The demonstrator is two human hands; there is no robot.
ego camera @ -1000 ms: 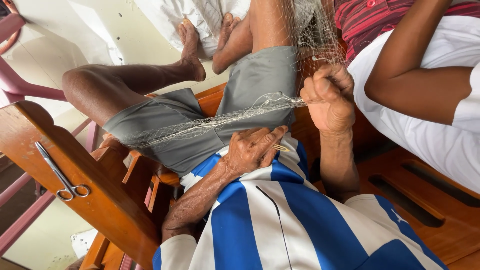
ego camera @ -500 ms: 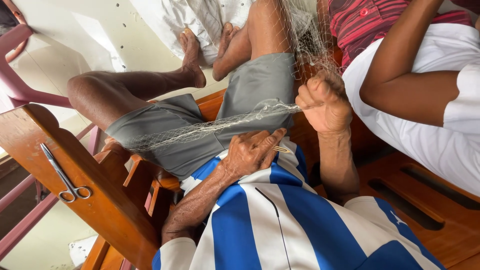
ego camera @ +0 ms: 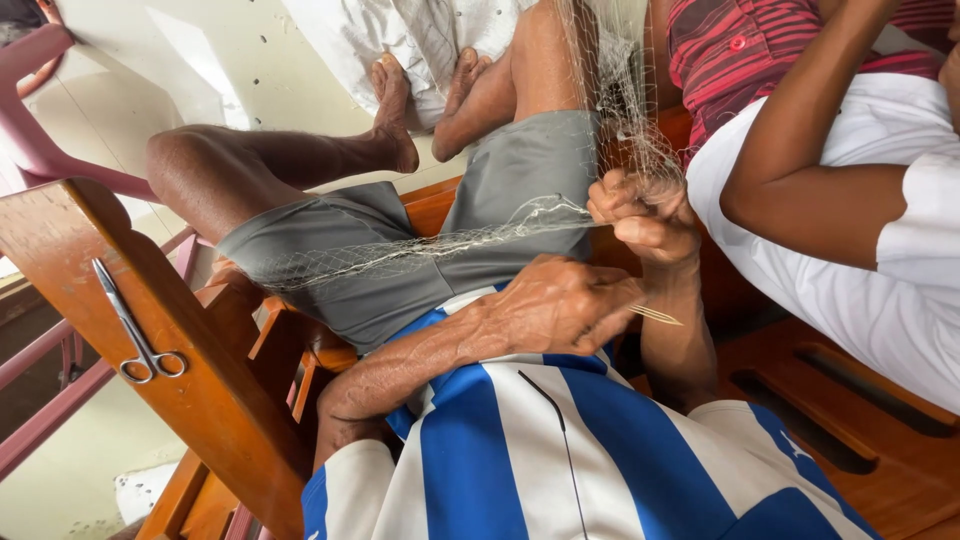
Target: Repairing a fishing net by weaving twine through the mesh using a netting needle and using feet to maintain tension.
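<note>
Netting [ego camera: 420, 250], fine and pale, stretched as a thin band across my lap over the grey shorts [ego camera: 400, 270]; its long axis runs from lower left near the thigh up and rightward to my right hand [ego camera: 640, 210], then climbs almost straight up out of view. I log the right hand as a closed fist bunched on the mesh, raised above the lap. Left hand [ego camera: 555, 305] lies palm down on the striped blue and white shirt [ego camera: 560, 450], fingers curled narrow around a slim pale netting needle [ego camera: 655, 315], whose tip pokes out to the right, lying nearly level, just below the right wrist. Scissors [ego camera: 135, 325], steel, rest on the sloping wooden chair arm [ego camera: 200, 400] to my left, blades pointing up and left, handles down, well apart from both hands. Another person's bare arm [ego camera: 800, 170] and white garment [ego camera: 880, 290] sit close at right.
</note>
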